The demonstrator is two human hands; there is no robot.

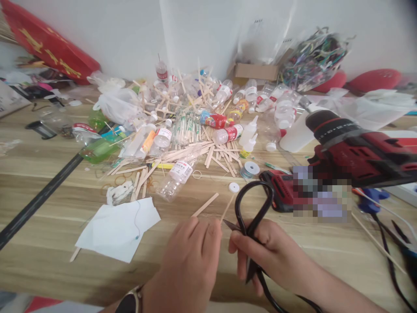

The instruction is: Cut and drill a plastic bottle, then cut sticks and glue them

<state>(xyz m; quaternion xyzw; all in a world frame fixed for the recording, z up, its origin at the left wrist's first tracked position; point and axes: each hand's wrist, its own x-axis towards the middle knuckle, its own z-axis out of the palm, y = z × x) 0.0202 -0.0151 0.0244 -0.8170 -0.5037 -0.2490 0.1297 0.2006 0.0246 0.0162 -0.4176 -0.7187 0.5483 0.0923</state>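
Wood-grained surface (pixel 48 267), heaped at its far side with bottles (pixel 230 134) and loose flat sticks (pixel 187 152). Left hand (pixel 189 256) has its grip closed, seemingly pinching a thin stick (pixel 227 209) that slants far and slightly right. Right hand (pixel 260 248), its grip wrapped round black scissors (pixel 250 229), is nearer the camera's right; one blade tip sits leftward, just beside the stick, contact unclear. A clear bottle's red-and-white label (pixel 181 171) and the far-left red banner's (pixel 48 48) yellow writing are too blurred to read.

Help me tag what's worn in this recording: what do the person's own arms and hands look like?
Both the left hand and the right hand are ungloved. A wristwatch with a dark face and lighter rim sits on the left wrist, partly cut off by the frame. The right forearm shows no sleeve.
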